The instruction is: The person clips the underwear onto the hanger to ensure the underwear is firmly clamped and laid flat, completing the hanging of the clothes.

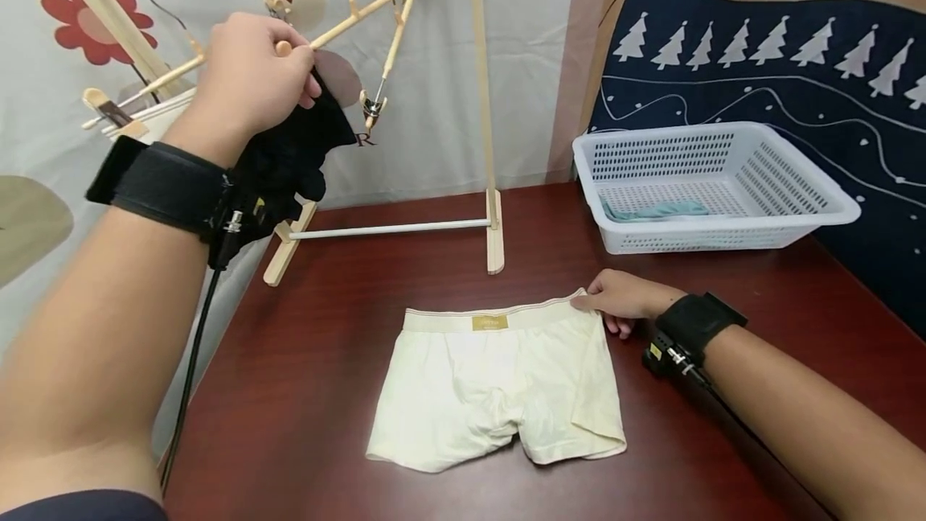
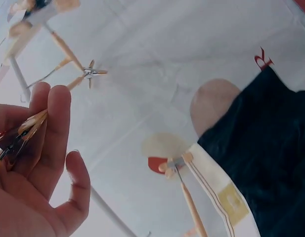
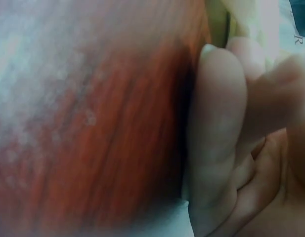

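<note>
The cream shorts (image 1: pixel 499 380) lie flat on the table (image 1: pixel 318 392), and my right hand (image 1: pixel 622 300) pinches the waistband's right corner. My left hand (image 1: pixel 249 75) is raised at the rack (image 1: pixel 481 103), fingers curled round a hanger (image 1: pixel 340 22). A basket (image 1: pixel 716 183) sits behind.

left hand (image 1: pixel 249 79) grips hanger (image 1: pixel 340 18); right hand (image 1: pixel 624 300) pinches shorts (image 1: pixel 499 380).

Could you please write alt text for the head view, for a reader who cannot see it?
The right hand pinches the waistband corner of cream boxer briefs lying flat on a dark red table, while the left hand grips a wooden hanger on a rack. A white basket sits behind.
</note>
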